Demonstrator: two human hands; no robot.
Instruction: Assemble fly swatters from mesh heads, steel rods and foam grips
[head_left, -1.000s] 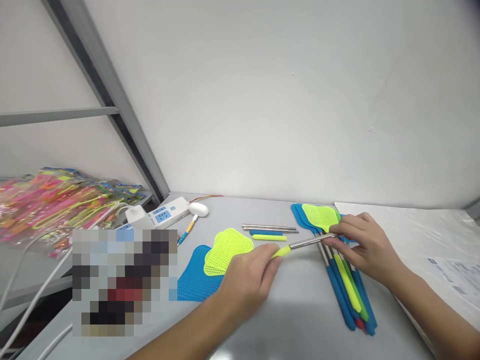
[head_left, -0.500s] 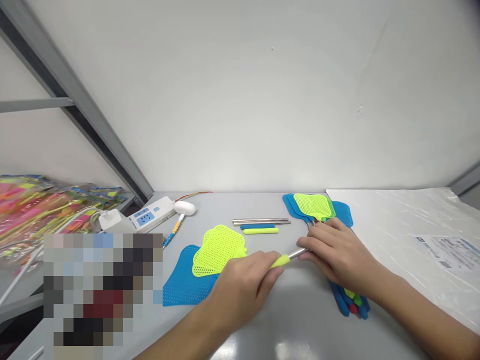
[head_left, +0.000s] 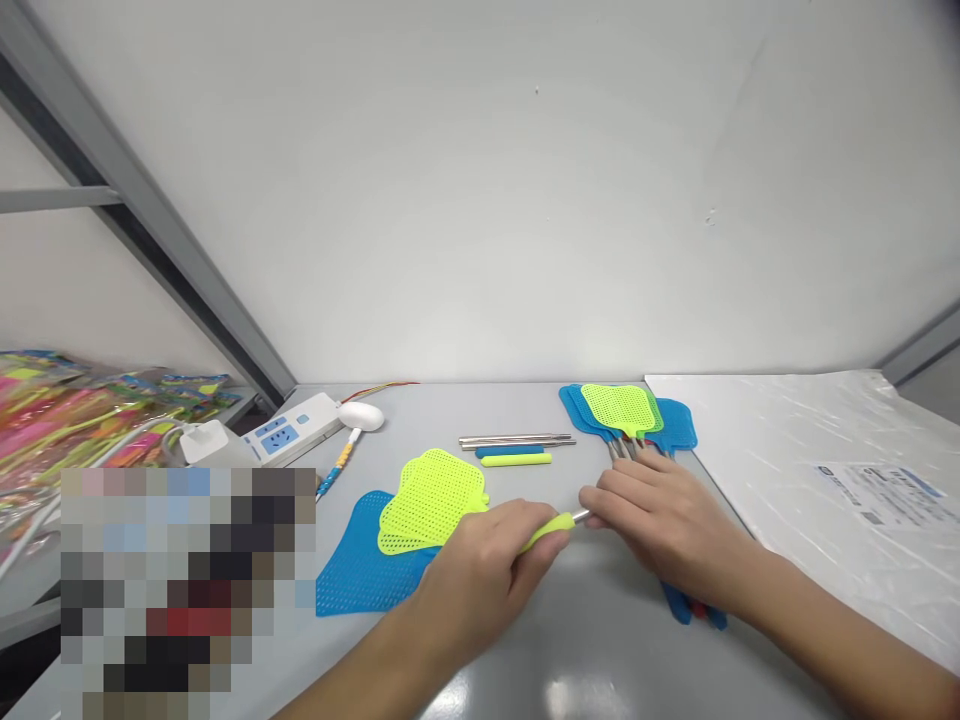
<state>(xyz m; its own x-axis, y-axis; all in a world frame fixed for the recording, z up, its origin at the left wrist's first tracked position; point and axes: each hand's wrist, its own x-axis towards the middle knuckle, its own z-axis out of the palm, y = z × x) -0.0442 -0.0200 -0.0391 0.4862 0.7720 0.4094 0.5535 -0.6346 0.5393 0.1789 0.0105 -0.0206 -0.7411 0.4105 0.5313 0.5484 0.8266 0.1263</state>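
My left hand is closed around a yellow-green handle grip. From the grip's end comes a short length of metal rod, pinched by the fingers of my right hand. Just behind and under my right hand lies a bundle of fly swatters, with a yellow-green mesh head over blue heads; blue handle ends stick out below the hand. Beside my left hand, loose yellow-green swatter heads overlap a blue swatter head.
Metal rods, a blue grip and a yellow-green grip lie mid-table. A white power strip and a white plug-like piece are at left. Plastic-wrapped white sheeting covers the right side. Bagged colourful goods lie far left.
My right hand has come closer to my left, and less metal rod shows between them. The whole view has shifted slightly.
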